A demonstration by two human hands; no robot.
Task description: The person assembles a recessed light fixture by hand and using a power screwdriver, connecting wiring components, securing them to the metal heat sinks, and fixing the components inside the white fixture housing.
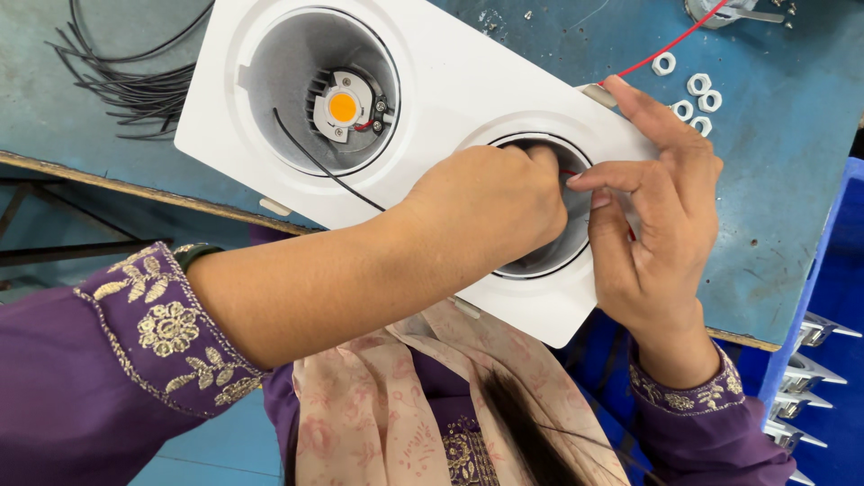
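No packages, labels, signs, screens.

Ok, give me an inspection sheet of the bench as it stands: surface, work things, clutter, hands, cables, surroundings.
Surface: blue worktable, worn, wooden front edge.
Job's things: white twin light housing overhanging the table edge; one round well shows an orange light chip, the other is covered by the hands.
Clutter: white nuts near the far corner.
Hands: left hand reaches into the covered well; right hand steadies the housing rim, fingertips at the opening.
Cables: black wire out of the open well; red wire across the table; black wire bundle at the far side.
Surroundings: blue bin with metal parts.
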